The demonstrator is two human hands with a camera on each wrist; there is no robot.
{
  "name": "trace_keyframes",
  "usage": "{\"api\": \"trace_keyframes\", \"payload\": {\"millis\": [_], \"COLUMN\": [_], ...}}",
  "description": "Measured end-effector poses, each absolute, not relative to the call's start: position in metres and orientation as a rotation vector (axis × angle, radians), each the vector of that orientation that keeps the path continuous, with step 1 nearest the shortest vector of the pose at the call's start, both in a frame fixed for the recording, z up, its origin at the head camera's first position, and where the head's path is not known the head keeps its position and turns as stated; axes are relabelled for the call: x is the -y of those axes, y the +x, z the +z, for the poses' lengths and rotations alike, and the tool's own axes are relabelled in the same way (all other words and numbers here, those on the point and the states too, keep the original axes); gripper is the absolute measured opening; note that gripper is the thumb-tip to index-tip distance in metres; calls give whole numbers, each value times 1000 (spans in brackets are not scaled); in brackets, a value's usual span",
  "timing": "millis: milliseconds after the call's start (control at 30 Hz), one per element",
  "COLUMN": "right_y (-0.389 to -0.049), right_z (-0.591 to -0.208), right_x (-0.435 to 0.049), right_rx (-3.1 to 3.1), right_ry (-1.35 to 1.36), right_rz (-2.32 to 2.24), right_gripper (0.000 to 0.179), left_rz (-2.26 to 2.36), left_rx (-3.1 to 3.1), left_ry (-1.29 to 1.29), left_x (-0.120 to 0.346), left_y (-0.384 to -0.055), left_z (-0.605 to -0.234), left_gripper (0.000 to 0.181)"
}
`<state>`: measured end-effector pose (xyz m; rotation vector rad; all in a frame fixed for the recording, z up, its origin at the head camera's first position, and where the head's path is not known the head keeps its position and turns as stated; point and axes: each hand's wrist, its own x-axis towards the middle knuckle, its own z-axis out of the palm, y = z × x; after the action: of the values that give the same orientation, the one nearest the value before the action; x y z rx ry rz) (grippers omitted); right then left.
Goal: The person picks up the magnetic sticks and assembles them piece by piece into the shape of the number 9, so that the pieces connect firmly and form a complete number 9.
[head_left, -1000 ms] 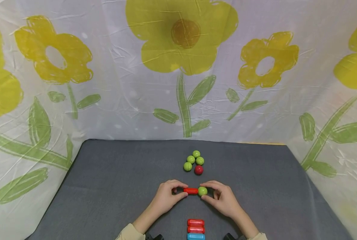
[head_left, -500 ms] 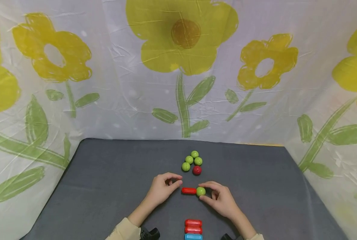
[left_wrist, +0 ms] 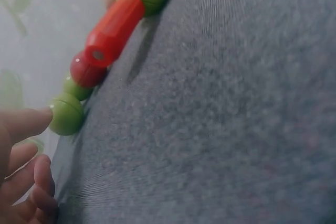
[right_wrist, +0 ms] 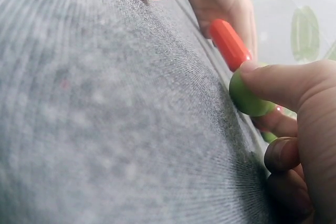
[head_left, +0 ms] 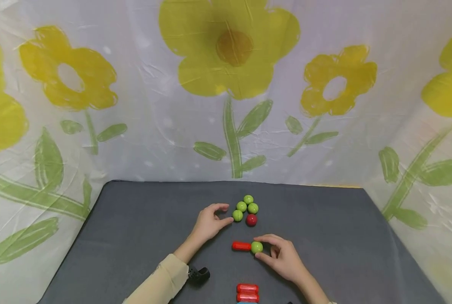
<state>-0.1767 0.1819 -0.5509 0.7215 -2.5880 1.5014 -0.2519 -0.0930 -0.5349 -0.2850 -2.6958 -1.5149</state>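
A green ball joins the right end of a red rod lying on the grey cloth. My right hand pinches that ball between thumb and fingers; the right wrist view shows the thumb across it. Farther up, my left hand reaches to another green ball, the leftmost of a small cluster. Its thumb tip is right at the ball in the left wrist view, while the other fingers stand apart from it. The rod's free end has a grey disc, seen in the left wrist view.
Several more green balls and one red ball make up the cluster. Near the front edge lie two red rods and a blue rod, side by side. A flower-printed curtain rises behind the table.
My left hand has let go of the red rod and moved up and away to the leftmost green ball. My right hand has kept its grip on the joined green ball.
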Motion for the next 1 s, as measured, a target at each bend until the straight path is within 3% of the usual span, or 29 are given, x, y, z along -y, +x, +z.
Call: {"api": "trace_keyframes", "payload": {"millis": [267,567,1000], "right_y": [-173,-173,-174], "right_z": [-553,-549,-546], "right_x": [-180,-179,-182], "right_rx": [2578,2601,2625], "right_ry": [710,688,662], "right_rz": [1517,1544,1541], "right_gripper": [34,33,33], "left_rz": [-1418,-1492,-1491], "left_rx": [2723,2746,2733], "left_ry": [-294,-340,-323], "left_x": [87,81,77], "left_y": [-259,-260,-261], "left_z": [-537,-532,-534], "left_gripper": [52,38,35]}}
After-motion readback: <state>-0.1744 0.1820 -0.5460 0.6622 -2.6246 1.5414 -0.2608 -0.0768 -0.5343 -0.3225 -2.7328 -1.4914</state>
